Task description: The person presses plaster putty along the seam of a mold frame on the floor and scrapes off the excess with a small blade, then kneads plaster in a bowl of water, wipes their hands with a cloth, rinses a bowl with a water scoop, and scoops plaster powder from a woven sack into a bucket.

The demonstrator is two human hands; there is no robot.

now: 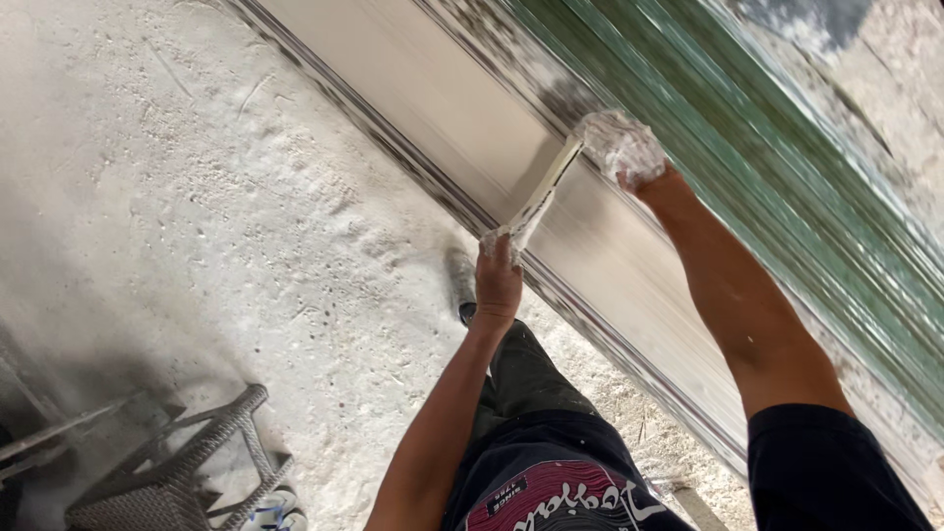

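A rough, white-dusted concrete floor (pixel 246 226) spreads to the left of a long pale board (pixel 462 118) crossing the scene diagonally. A green corrugated sheet (pixel 787 167) runs along the board's far side. Well away from the board, at the lower left, sits a grey woven wicker stool (pixel 167 472), a white shoe (pixel 275 511) just beside it.

My left hand (pixel 499 280) grips the near end of the long trowel (pixel 539 202), whose blade lies across the sloping panel (pixel 462 108); my right hand (pixel 629 152) closes on its far end, higher up the panel. To the right of the panel runs a ribbed sheet (pixel 787 167). The rough floor (pixel 197 216) spreads to the panel's left, my foot (pixel 460 285) beside the panel's lower edge. A wicker stool (pixel 177 462) stands well apart, at lower left.
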